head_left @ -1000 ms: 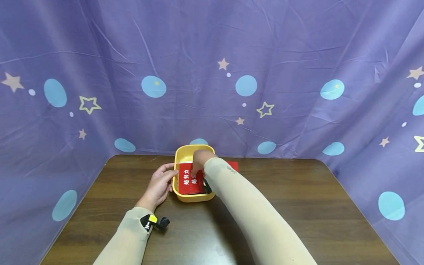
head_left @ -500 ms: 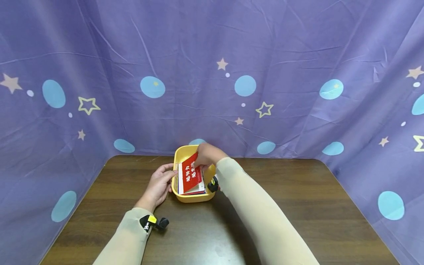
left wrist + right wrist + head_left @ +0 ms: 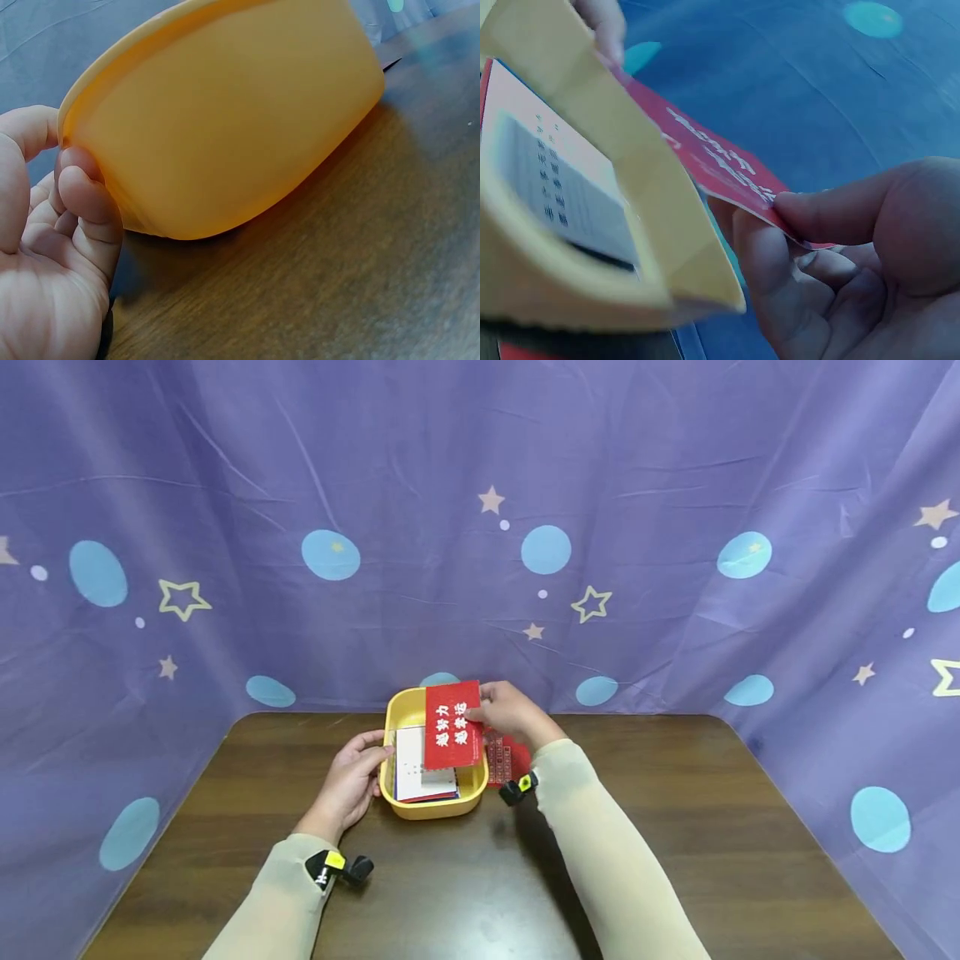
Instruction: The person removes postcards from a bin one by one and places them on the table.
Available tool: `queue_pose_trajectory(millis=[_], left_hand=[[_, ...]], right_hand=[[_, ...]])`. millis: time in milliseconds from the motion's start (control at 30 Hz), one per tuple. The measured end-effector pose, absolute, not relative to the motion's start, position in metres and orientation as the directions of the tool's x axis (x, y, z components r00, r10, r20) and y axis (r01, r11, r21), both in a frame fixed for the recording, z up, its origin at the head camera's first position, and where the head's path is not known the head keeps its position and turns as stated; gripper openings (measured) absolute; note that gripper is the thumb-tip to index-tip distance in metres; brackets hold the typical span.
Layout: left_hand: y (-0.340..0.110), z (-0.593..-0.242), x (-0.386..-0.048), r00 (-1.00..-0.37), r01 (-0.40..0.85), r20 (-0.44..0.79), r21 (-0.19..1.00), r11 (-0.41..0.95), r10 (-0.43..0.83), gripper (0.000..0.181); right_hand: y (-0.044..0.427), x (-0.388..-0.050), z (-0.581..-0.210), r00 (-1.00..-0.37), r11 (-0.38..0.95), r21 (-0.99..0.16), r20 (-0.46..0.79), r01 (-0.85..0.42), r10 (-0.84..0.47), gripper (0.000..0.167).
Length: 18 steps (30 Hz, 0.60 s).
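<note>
A yellow plastic basket stands near the back of the table. My left hand grips its left side, thumb at the rim and fingers against the outer wall. My right hand pinches a red card with white characters by its right edge. That card is raised over the basket's right part, its face towards the head view. Inside the basket lies a white card with small dark print, with red and blue edges showing beneath it. The red card covers part of these.
On the table just right of the basket lies a red item with a grid pattern, partly hidden by my right hand and the basket. The wooden table ends at a purple curtain behind.
My right hand has lifted the red card off the pile and moved right and up with it, uncovering the white card. The left hand stays on the basket.
</note>
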<state>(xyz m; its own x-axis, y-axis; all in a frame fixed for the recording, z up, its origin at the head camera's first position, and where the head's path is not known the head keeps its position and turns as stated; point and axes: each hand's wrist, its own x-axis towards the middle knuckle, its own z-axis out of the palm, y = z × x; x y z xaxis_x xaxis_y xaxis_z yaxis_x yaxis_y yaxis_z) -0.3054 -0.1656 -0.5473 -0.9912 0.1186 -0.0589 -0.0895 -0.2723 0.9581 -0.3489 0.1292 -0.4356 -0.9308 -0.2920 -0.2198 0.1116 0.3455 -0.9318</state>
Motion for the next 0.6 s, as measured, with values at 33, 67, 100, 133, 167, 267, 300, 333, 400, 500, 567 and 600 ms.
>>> queue_pose_trajectory(millis=[33, 67, 100, 133, 167, 267, 300, 333, 400, 500, 567, 600], left_hand=[[-0.165, -0.547, -0.306, -0.991, -0.091, -0.060, 0.958, -0.271, 0.119, 0.045], [-0.164, -0.547, -0.306, -0.991, -0.093, -0.062, 0.959, -0.268, 0.122, 0.045], [-0.163, -0.546, -0.306, -0.990, -0.093, -0.062, 0.960, -0.266, 0.123, 0.044], [-0.162, -0.546, -0.306, -0.990, -0.092, -0.060, 0.960, -0.265, 0.125, 0.044], [-0.161, -0.546, -0.305, -0.990, -0.091, -0.059, 0.960, -0.265, 0.125, 0.043], [-0.159, -0.546, -0.305, -0.990, -0.090, -0.058, 0.958, -0.273, 0.126, 0.041], [-0.159, -0.546, -0.305, -0.991, -0.089, -0.057, 0.957, -0.276, 0.124, 0.040], [-0.159, -0.547, -0.305, -0.991, -0.090, -0.057, 0.956, -0.278, 0.122, 0.040], [-0.160, -0.547, -0.304, -0.991, -0.090, -0.058, 0.956, -0.281, 0.119, 0.040], [-0.162, -0.546, -0.304, -0.992, -0.087, -0.058, 0.958, -0.273, 0.112, 0.041], [-0.164, -0.545, -0.304, -0.992, -0.089, -0.062, 0.960, -0.265, 0.108, 0.043], [-0.165, -0.545, -0.303, -0.993, -0.089, -0.064, 0.962, -0.259, 0.103, 0.044]], right_hand=[[0.137, -0.347, -0.436, -0.937, 0.332, -0.936, -0.215, 0.117, -0.276, 0.024], [0.145, -0.346, -0.438, -0.943, 0.316, -0.941, -0.208, 0.119, -0.262, 0.023], [0.154, -0.344, -0.440, -0.948, 0.299, -0.946, -0.202, 0.125, -0.244, 0.022], [0.162, -0.343, -0.441, -0.955, 0.287, -0.950, -0.195, 0.127, -0.224, 0.021], [0.171, -0.342, -0.444, -0.959, 0.266, -0.955, -0.192, 0.134, -0.207, 0.021], [0.196, -0.339, -0.450, -0.969, 0.211, -0.966, -0.185, 0.148, -0.166, 0.023], [0.204, -0.339, -0.453, -0.969, 0.192, -0.968, -0.190, 0.159, -0.156, 0.024], [0.211, -0.339, -0.456, -0.970, 0.174, -0.970, -0.194, 0.168, -0.148, 0.025], [0.223, -0.339, -0.461, -0.969, 0.152, -0.972, -0.202, 0.180, -0.143, 0.026], [0.238, -0.341, -0.471, -0.965, 0.156, -0.968, -0.218, 0.195, -0.144, 0.024], [0.244, -0.344, -0.479, -0.961, 0.173, -0.963, -0.235, 0.209, -0.144, 0.018], [0.245, -0.345, -0.483, -0.959, 0.187, -0.958, -0.246, 0.217, -0.144, 0.015]])
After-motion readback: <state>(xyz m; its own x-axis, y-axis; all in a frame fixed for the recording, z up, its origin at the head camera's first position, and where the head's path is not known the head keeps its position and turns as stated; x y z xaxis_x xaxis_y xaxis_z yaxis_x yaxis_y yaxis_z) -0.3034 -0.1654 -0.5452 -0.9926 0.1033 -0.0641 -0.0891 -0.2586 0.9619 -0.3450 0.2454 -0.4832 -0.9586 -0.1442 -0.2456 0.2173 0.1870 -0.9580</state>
